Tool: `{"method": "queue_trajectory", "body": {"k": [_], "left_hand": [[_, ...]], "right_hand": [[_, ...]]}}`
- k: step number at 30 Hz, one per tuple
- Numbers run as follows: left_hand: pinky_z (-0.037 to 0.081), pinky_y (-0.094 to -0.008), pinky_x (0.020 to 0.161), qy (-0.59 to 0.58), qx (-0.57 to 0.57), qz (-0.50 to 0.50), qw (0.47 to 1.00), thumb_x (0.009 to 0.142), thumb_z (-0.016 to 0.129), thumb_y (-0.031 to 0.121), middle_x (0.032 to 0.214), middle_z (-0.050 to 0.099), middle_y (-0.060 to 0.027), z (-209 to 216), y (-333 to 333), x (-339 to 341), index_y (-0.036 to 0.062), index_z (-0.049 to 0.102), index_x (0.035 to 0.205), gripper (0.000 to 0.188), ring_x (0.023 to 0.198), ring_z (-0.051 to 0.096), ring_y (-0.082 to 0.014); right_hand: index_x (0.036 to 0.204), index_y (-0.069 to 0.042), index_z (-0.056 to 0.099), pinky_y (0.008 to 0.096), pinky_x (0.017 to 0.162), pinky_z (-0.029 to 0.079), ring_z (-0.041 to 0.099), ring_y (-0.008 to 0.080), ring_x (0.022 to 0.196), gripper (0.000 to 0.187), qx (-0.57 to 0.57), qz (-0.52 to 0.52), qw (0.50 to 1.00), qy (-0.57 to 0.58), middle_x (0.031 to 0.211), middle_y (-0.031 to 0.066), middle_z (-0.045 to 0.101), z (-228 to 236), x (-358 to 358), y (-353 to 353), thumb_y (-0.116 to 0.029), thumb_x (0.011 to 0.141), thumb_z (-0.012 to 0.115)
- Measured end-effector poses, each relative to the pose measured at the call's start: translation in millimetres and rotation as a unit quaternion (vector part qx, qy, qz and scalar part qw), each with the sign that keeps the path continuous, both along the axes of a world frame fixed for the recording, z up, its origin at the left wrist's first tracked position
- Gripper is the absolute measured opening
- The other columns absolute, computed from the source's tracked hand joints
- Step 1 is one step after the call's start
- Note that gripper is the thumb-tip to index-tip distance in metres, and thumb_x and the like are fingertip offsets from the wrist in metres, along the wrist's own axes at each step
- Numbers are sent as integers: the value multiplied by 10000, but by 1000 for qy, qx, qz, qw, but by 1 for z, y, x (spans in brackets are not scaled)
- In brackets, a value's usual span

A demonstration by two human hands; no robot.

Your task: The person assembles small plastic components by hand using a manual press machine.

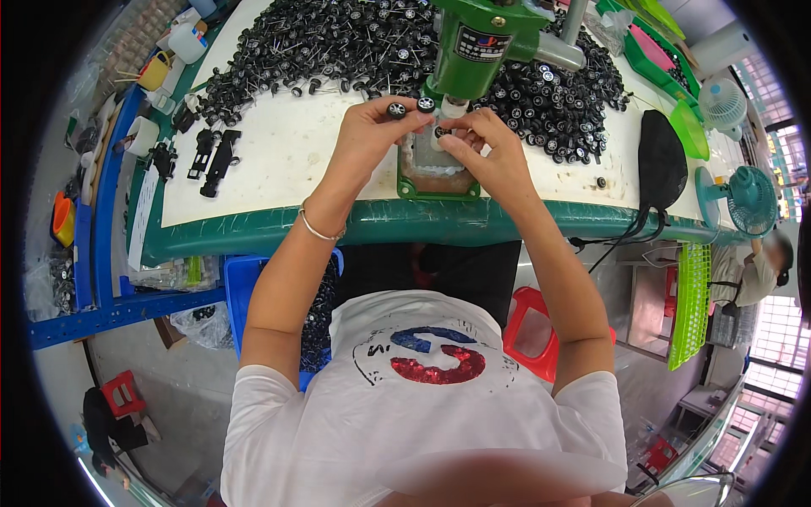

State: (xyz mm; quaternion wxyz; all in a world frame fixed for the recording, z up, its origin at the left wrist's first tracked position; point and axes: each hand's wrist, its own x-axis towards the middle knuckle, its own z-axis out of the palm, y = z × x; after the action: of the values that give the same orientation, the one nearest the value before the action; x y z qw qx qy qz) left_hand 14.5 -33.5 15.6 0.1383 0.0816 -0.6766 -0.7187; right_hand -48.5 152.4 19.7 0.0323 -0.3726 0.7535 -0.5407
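My left hand (pixel 372 131) is closed in a pinch, with small black toy wheels (pixel 396 111) with silver hubs at its fingertips. The fingers of my right hand (pixel 492 148) are also closed, around another small black wheel (pixel 442 132). Both hands meet just under the head of a green bench press (pixel 473 59). Below them is the press's base (pixel 435 182), partly covered by my fingers. Whether an axle joins the pieces in my hands is too small to tell.
Heaps of black wheels on axles (pixel 296 42) lie behind the press and to its right (pixel 549 110). Black toy chassis parts (pixel 220 160) rest at the left. A black fabric piece with cords (pixel 662 160) and a green fan (pixel 750 201) are at right. Below stands a blue bin (pixel 239 291).
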Motion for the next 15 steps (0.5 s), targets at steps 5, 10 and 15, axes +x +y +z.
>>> {"method": "queue_trajectory", "body": {"k": [5,10,15], "left_hand": [[411,-211,607,-6,22,-8,1000,833,689,68,885,721,-90,0,2,2,7,687,959,140,749,620,-81],[403,-194,590,-9,11,-7,1000,813,724,85,797,691,-27,4,11,2,30,710,941,140,705,586,-54],[425,-189,577,21,-13,-14,1000,783,756,113,746,658,1,2,19,-2,8,718,947,199,655,558,-43]], "right_hand": [[1008,-37,671,249,633,452,506,101,673,249,8,-26,1000,-12,863,40,543,-9,0,-6,-135,784,718],[1089,-41,648,228,639,450,514,84,692,336,5,-16,997,-81,856,16,528,-11,-5,-2,-131,775,727],[1200,-19,589,215,669,448,535,60,755,377,-132,-81,978,-137,917,2,581,17,-24,15,-140,852,669]]}}
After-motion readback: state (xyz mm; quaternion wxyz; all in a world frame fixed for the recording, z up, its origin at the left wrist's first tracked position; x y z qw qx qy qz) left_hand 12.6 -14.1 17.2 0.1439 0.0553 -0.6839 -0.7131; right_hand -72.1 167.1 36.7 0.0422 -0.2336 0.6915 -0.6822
